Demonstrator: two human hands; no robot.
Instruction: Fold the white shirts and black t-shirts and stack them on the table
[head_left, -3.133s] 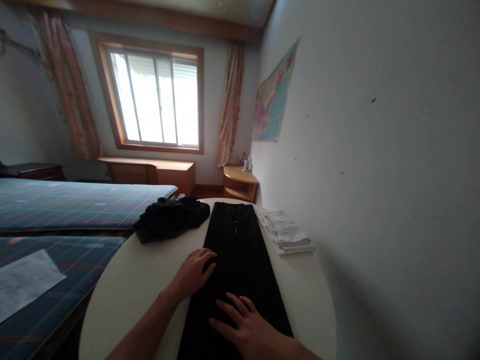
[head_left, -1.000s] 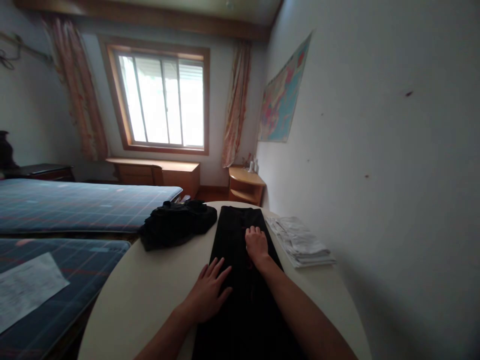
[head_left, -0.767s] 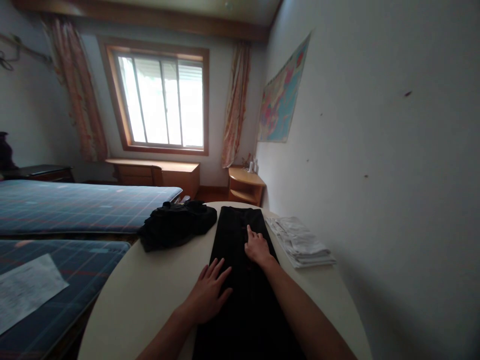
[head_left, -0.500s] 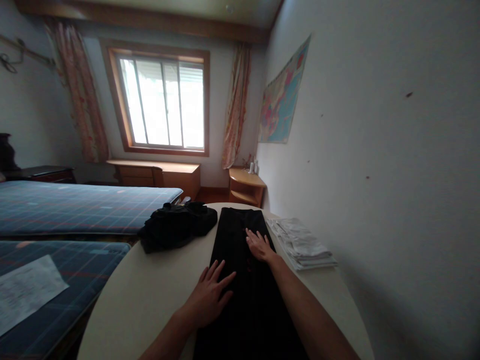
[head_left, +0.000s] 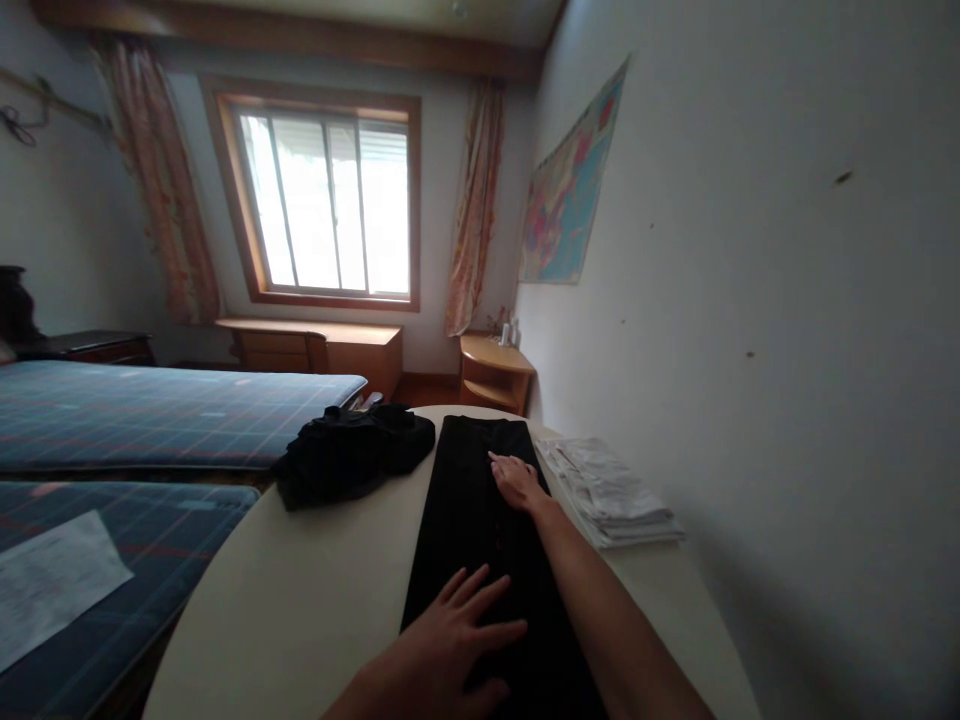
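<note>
A long black garment (head_left: 465, 500), folded into a narrow strip, lies lengthwise on the round cream table (head_left: 247, 620). My left hand (head_left: 450, 640) is over its near part, palm down with fingers spread; whether it touches the cloth I cannot tell. Further up the strip, my right hand (head_left: 516, 482) rests on the cloth near the right edge. One finger stretches out to the left, and the others are partly bent and hard to see. Neither hand visibly holds anything. The near end of the garment runs under my arms and out of view.
Left of the strip lies a crumpled black cloth heap (head_left: 352, 455). A stack of folded white cloths (head_left: 607, 490) sits at the right, beside the wall. Plaid mattresses (head_left: 172, 415) border the table's left side, one bearing a paper sheet (head_left: 64, 580). A corner shelf (head_left: 495, 355) stands behind.
My left hand has moved nearer to me and to the right, further over the garment. My right hand stays near the same spot, its fingers now less spread and more bent.
</note>
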